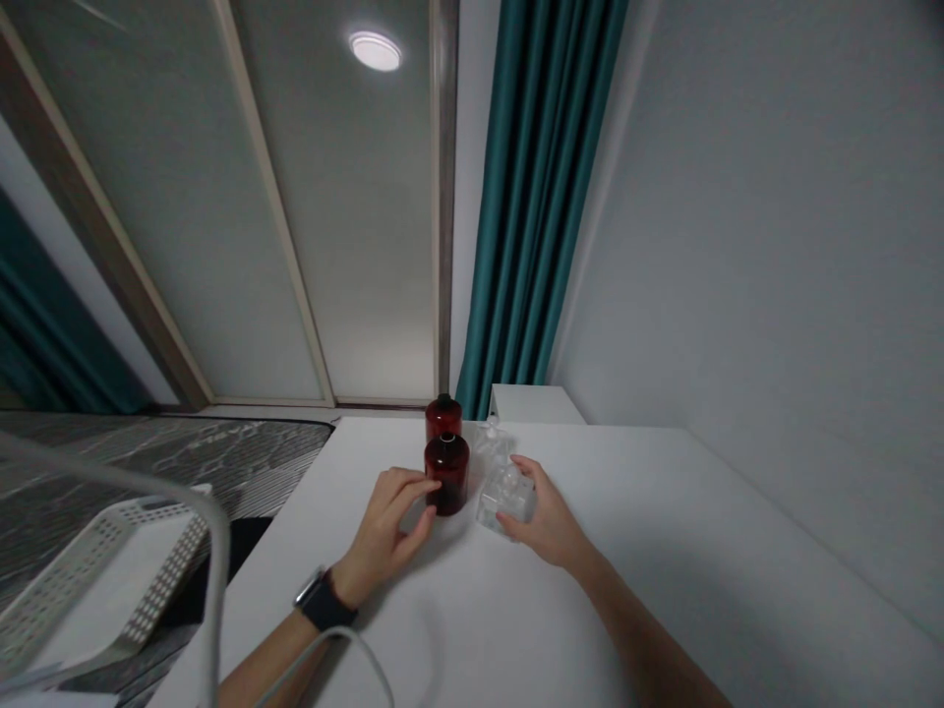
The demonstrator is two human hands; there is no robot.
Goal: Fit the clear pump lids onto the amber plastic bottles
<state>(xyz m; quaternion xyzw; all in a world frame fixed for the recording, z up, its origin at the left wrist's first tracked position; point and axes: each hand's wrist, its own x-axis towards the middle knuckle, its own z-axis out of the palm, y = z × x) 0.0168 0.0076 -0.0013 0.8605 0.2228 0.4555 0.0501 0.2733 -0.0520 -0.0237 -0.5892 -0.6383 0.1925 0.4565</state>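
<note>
Two dark red, see-through bottles stand one behind the other on the white table: the front bottle [446, 482] and the rear bottle [443, 421], which it partly covers. My left hand [394, 516], a dark watch on its wrist, is beside the front bottle. Its fingers are stretched and apart, with the tips against the bottle's left side. My right hand [542, 516] has thumb and fingers around a clear, boxy bottle [507, 495] on the table. Just behind it is another clear item [490, 442], too faint to name.
The white table [457, 610] meets a grey wall at the right. A white cable [218, 551] loops across the left foreground. Lower left, a white perforated basket [137, 580] is beside the table. Behind are a low white box [535, 403], a teal curtain [546, 197] and sliding panels.
</note>
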